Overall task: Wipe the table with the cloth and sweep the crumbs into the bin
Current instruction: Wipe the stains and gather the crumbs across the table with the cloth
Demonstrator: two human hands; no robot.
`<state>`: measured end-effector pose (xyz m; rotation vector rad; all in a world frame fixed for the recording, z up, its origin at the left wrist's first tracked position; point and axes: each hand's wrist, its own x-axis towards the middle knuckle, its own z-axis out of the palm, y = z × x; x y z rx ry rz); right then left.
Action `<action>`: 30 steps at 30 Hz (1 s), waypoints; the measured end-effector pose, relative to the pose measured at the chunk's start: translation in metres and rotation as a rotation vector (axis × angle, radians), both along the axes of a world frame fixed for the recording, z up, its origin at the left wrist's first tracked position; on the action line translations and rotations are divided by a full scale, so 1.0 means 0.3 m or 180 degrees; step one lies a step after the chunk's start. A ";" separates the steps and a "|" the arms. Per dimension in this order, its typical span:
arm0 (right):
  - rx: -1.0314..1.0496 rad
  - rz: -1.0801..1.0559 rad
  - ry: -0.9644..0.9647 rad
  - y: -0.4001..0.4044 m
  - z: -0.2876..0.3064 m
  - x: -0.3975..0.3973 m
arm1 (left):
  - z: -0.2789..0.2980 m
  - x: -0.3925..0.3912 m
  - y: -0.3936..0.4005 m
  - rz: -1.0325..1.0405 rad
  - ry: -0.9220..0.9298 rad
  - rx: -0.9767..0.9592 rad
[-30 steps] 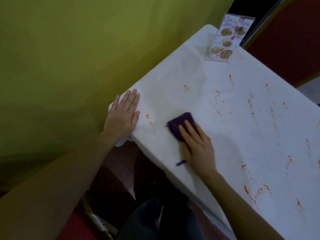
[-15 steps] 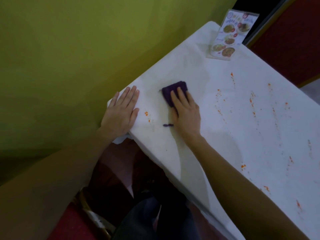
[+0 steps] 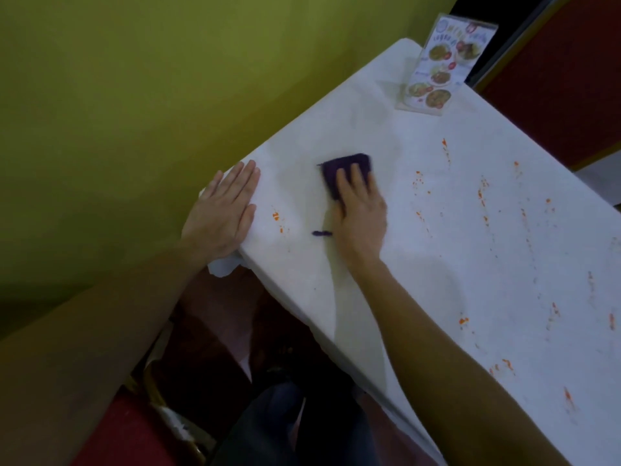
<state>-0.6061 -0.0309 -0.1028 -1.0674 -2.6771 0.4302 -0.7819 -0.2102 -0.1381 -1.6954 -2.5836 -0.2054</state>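
Pressing rather than pinching describes the right hand's (image 3: 361, 210) grip: its fingers lie flat and spread over the near part of the purple cloth (image 3: 346, 168), holding it down against the table (image 3: 437, 264) with nothing curled around it. The left hand (image 3: 223, 213) is also flat and open, palm down on the near left corner of the table, apparently steadying the white covering there.

The cloth sits toward the left side of the table, a little beyond the near edge, with its far part showing past the fingertips. A small purple scrap (image 3: 322, 233), perhaps a loose thread or tail of the cloth, lies just left of the right wrist.

The cloth looks soft, light and limp, so it will likely bunch or fold under sideways drag unless broad, even pressure keeps it spread; the flat palm over its middle seems the right hold for wiping, and its edges would serve for gathering it up.

Orange crumbs (image 3: 277, 218) lie between the two hands, and many more are scattered to the right and far side. A menu stand (image 3: 437, 72) stands at the far end. No bin is in view.
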 end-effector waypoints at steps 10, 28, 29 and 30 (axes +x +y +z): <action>0.0330 0.1384 -0.0086 -0.215 -0.008 0.411 | 0.008 0.000 0.005 0.0059 -0.0139 -0.0182; 0.0115 0.1197 -0.0409 -0.408 0.011 0.574 | 0.070 0.076 0.047 -0.0126 -0.0491 -0.0331; 0.0133 0.1131 -0.0412 -0.401 0.009 0.645 | 0.074 0.109 0.069 -0.0239 -0.0481 -0.0307; 0.0161 0.1016 -0.0395 -0.386 0.011 0.709 | 0.076 0.145 0.095 -0.0362 -0.0464 -0.0294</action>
